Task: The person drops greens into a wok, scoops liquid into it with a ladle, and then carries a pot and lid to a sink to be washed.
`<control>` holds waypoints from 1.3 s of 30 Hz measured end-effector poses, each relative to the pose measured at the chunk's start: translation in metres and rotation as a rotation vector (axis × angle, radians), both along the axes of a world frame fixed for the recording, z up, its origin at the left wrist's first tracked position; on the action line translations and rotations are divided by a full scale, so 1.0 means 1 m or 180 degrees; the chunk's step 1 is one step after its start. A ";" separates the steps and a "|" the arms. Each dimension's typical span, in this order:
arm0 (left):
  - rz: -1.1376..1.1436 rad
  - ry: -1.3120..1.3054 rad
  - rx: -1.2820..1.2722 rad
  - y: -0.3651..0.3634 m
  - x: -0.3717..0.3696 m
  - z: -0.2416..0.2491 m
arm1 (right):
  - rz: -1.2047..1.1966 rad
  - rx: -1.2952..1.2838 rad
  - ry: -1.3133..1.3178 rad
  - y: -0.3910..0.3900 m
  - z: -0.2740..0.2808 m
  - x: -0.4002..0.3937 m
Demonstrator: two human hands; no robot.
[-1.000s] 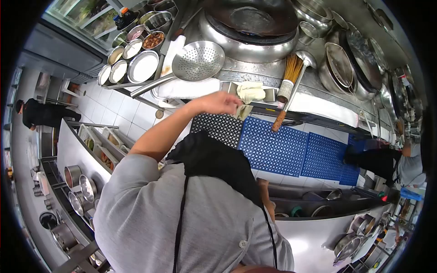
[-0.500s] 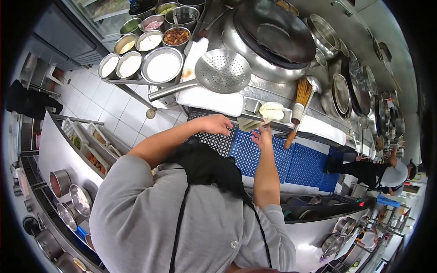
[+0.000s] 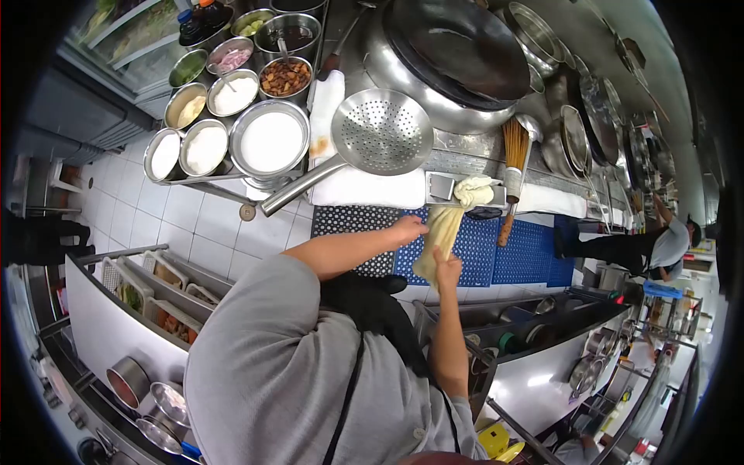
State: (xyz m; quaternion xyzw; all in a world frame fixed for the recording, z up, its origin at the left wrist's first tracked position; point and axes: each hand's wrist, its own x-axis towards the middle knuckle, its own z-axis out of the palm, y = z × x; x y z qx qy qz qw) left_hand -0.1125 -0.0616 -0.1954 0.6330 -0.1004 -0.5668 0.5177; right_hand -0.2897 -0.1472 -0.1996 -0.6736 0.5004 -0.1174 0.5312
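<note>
A long cream cloth hangs off the front of the stove, its upper end bunched over a small metal tray on the ledge. My right hand is closed round the lower part of this cloth, thumb on top. At the cloth's left edge, my left hand has its fingers curled in and seems to pinch the fabric. A perforated strainer with a metal handle lies on the stove top, beyond my left hand. Right of the tray rest a bamboo brush and a ladle.
A large dark wok sits on the stove. At the left are several steel pots of ingredients, one with white liquid. Blue perforated mats cover the floor. Another person stands at the far right. Behind me runs a steel counter.
The cloth, bunched up by the tray before, now hangs down long toward me. My right hand has come lower and gripped it; my left hand has moved right to its edge.
</note>
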 end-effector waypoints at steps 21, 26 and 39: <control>0.0018 0.2545 -0.0402 -0.014 -0.054 0.051 | -0.0571 -0.0623 -0.1251 0.003 -0.013 0.039; -0.0076 0.1936 -0.0287 -0.025 -0.022 0.042 | 0.0474 -0.1265 -0.0611 0.065 0.062 0.042; -0.0186 0.2873 -0.0994 -0.019 -0.039 0.062 | -0.1319 -0.0147 -0.0278 0.040 0.050 0.065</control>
